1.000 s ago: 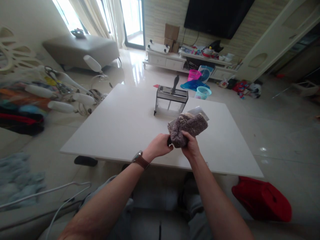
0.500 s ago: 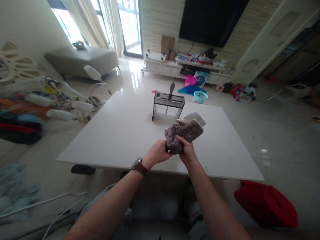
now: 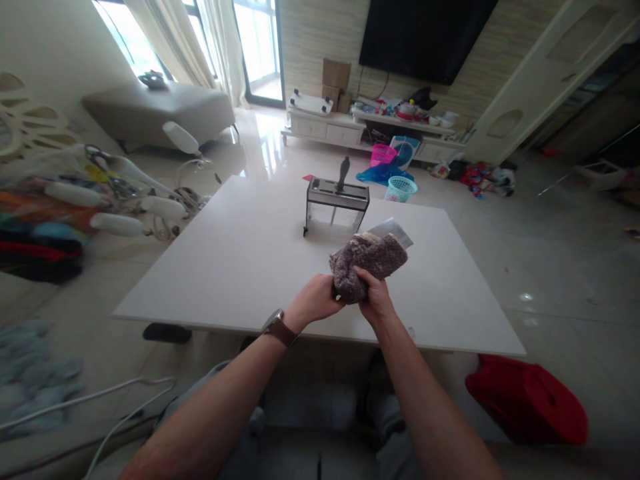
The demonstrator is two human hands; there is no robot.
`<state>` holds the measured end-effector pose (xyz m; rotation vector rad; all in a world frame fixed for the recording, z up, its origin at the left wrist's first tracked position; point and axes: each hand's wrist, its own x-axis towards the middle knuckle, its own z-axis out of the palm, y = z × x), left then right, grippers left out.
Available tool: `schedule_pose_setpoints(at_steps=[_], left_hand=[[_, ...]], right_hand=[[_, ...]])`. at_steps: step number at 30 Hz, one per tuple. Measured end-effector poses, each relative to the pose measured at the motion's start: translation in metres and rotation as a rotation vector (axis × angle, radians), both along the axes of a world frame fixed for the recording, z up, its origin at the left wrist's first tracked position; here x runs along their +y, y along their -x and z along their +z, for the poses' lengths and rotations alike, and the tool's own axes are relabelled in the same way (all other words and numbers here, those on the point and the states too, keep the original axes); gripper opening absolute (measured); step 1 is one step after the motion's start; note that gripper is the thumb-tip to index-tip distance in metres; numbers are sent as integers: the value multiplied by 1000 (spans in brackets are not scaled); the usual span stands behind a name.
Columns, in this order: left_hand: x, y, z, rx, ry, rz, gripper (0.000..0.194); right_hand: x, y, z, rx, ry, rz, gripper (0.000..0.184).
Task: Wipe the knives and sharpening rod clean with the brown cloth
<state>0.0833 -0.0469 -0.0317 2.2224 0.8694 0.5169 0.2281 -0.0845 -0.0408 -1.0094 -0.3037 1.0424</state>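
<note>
A brown fluffy towel (image 3: 380,259) is folded around a broad-bladed cleaver (image 3: 395,231), whose shiny squared end sticks out past the cloth. My right hand (image 3: 376,293) is closed on the towel, its thumb lying along the top. My left hand (image 3: 320,297), with a watch on the wrist, is closed at the near end of the bundle, where a bit of dark handle shows; most of the handle is hidden. Beyond them, a knife block (image 3: 337,203) with a clear front stands on the white table (image 3: 225,267). One black-handled tool (image 3: 343,172) sits upright in it.
Past the table's far edge stand a turquoise basket (image 3: 400,189) and a pink basket (image 3: 383,155). A lamp with white shades (image 3: 165,208) is left of the table. A red stool-like object (image 3: 527,400) lies close to the near right corner.
The hands, towel and cleaver keep nearly the same pose. The view has tilted slightly, so the room sits a little higher in the picture.
</note>
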Motion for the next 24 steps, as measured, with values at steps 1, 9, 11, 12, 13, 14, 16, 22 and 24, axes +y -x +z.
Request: schedule_pose_setpoints(at_steps=[1, 9, 11, 12, 13, 14, 16, 22, 24], left_hand=[[0, 0, 0, -5, 2, -5, 11], [0, 2, -1, 2, -10, -10, 13], [0, 2, -1, 17, -15, -6, 13], [0, 2, -1, 20, -16, -4, 13], [0, 2, -1, 18, -15, -3, 13], [0, 2, -1, 14, -14, -3, 13], [0, 2, -1, 7, -8, -3, 14], [-1, 2, 1, 20, -7, -1, 13], [-1, 3, 2, 16, -14, -1, 14]], right_hand=[[0, 0, 1, 0, 2, 3, 36], [-1, 2, 1, -4, -4, 27, 33], [-1, 2, 0, -9, -2, 26, 34], [-1, 2, 0, -7, 0, 22, 34], [0, 2, 1, -2, 3, 16, 35], [0, 2, 1, 4, 6, 10, 35], [0, 2, 2, 14, 11, 3, 35], [-1, 3, 2, 9, 11, 18, 34], [-1, 3, 1, 20, 14, 11, 35]])
